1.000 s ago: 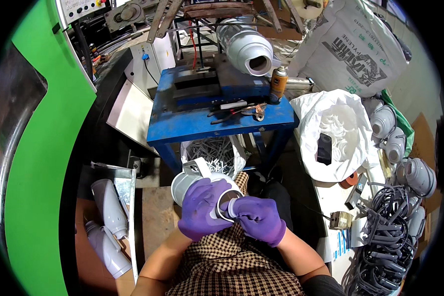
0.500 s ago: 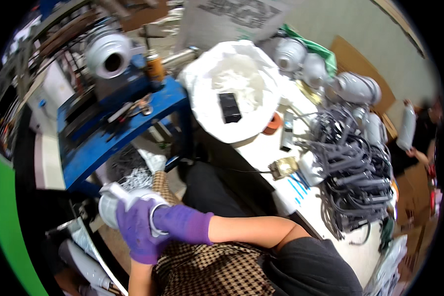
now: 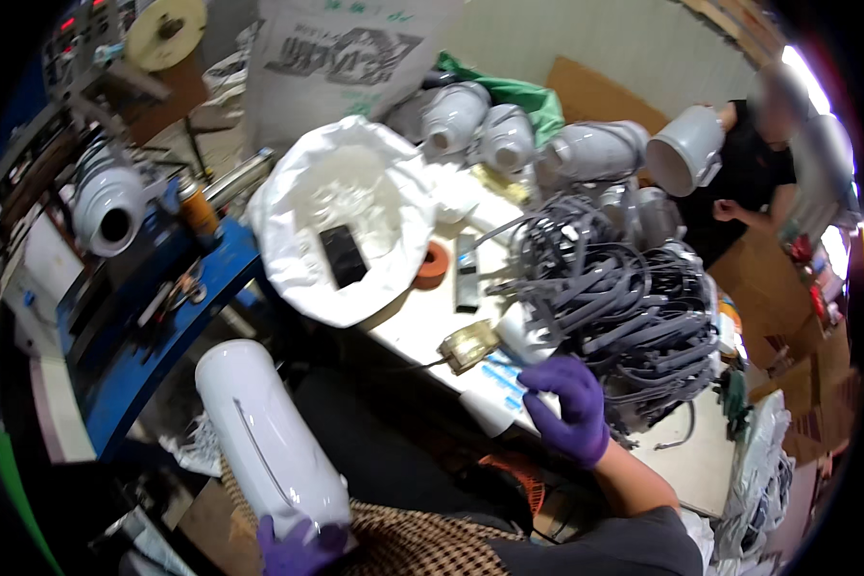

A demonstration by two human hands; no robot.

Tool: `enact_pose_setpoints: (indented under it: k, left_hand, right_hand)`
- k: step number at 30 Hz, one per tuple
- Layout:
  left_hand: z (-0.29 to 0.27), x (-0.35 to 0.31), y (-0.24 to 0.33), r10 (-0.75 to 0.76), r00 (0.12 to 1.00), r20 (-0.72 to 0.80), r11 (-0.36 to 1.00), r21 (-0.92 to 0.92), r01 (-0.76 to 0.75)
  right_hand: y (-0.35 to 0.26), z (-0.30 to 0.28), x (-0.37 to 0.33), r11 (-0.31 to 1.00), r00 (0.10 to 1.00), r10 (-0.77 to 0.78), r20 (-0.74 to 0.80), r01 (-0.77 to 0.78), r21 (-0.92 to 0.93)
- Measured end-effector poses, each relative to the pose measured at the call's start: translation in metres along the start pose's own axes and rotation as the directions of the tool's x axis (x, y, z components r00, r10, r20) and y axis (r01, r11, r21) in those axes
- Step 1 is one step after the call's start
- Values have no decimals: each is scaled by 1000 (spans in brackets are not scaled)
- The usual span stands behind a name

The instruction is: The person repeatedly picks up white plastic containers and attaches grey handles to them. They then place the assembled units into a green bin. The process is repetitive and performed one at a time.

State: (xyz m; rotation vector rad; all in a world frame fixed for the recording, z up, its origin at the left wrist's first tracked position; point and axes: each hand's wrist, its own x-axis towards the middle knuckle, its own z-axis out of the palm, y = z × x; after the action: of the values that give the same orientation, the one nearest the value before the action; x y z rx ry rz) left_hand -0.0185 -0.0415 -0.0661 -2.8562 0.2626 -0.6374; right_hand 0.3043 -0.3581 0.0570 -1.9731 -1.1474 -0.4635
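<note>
A glossy white cylindrical housing (image 3: 264, 422) with a dark slit along its side lies tilted over my lap. My left hand (image 3: 300, 547), in a purple glove, is closed on its near end; the palm is hidden. Out to the right, my gloved right hand (image 3: 574, 408) hovers by the table's front edge with curled fingers apart from the thumb and nothing visible in it. Beside that hand lie blue strips on a white sheet (image 3: 502, 379), and a bundle of grey cables or straps (image 3: 614, 298) is behind it.
A white sack (image 3: 278, 274) of small white pieces holds a black block (image 3: 343, 255). An orange tape roll (image 3: 432, 265) lies nearby. At left, a blue bench (image 3: 178, 326) carries tools and another housing (image 3: 108, 206). A co-worker (image 3: 754, 173) stands behind the table beside a pale cylinder (image 3: 686, 151).
My right hand has come out of the housing's end and moved right, over the table edge. The housing has been turned lengthwise, with my left hand at its near end. The view has swung right.
</note>
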Motion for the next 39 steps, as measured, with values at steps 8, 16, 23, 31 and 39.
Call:
enact_pose_setpoints:
  k: [8,16,23,31,39]
  left_hand:
    - [-9,10,14,42,969,244,966,-259,24]
    - [36,-17,42,495,667,557,349,576,-740]
    - [18,-9,50,338,880,334,757,459,-465]
    - [33,-12,55,441,749,495,241,738,-630]
    - [44,-20,51,396,717,574,-469,797,-380]
  right_hand:
    - [99,70,-114,883,933,324,-155,-357,-304]
    - [116,80,-137,889,918,380,-116,-397,-228]
    - [125,78,-139,879,935,340,-100,-354,-320]
    - [78,80,-98,972,971,155,-181,-183,-149]
    - [-28,220,130,808,843,-392,369,123,577]
